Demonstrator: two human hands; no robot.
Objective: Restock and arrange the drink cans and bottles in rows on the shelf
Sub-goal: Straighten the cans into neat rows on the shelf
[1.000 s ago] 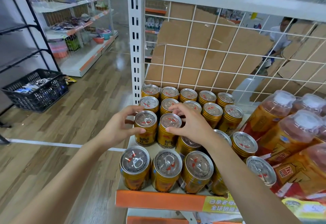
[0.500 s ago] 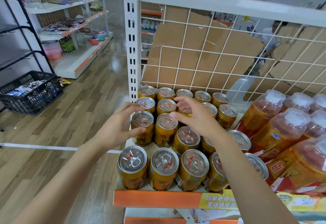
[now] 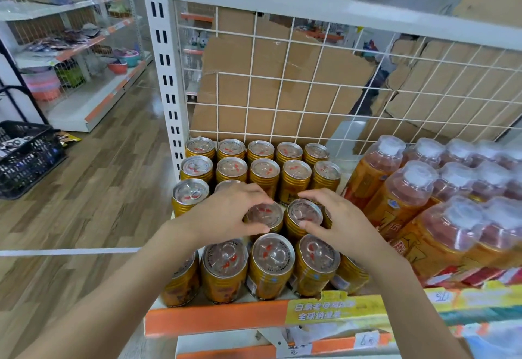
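Left hand (image 3: 226, 214) grips one gold Red Bull can (image 3: 265, 214), right hand (image 3: 341, 223) its neighbour (image 3: 305, 212)

Yellow strip (image 3: 324, 310) on the orange front edge of the shelf (image 3: 214, 320): two lines of white Chinese print. We read the lower line as 全球销量, its end blurred. The upper line began 白象老母, the rest uncertain.

White tag (image 3: 367, 340) on the edge below: handwritten figure, read as 6.0, doubtful.

Second tag (image 3: 442, 298), further right on the strip: handwritten 75, blurred.

Front-row can (image 3: 272, 255): in the black rim lettering we made out "VITAMIN DRINK CO., LTD"; its start was unclear.

Left can (image 3: 264, 214), gripped by the left hand (image 3: 226, 214), and right can (image 3: 303, 213), gripped by the right hand (image 3: 336, 223): lid print too blurred to read.

Bottle label (image 3: 395, 245): red seal with characters, not legible.
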